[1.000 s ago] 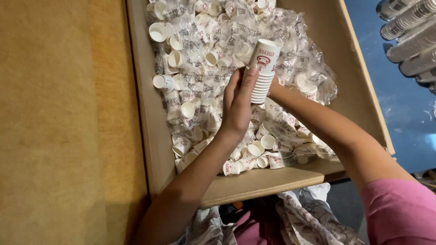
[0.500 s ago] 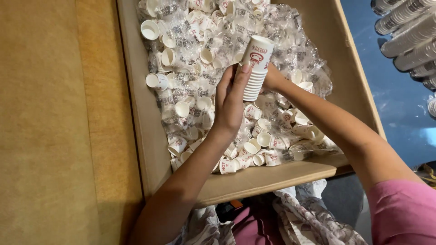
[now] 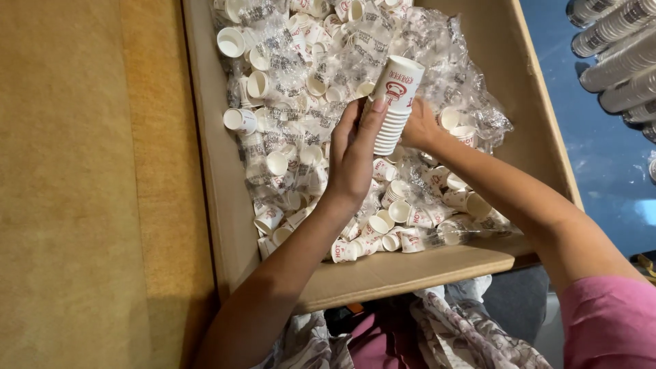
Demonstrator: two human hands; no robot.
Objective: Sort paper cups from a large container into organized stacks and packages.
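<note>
Fingers point(image 3: 372, 116) of the left hand point(image 3: 352, 160) are wrapping the side of a stack of cups point(image 3: 394, 102), held tilted above the cardboard box point(image 3: 219, 205) of loose cups point(image 3: 287, 164). Behind it, the right hand point(image 3: 420, 126) is gripping the stack's far side. Judging by this, stacking is underway; adding another cup would need one hand freed.
</note>
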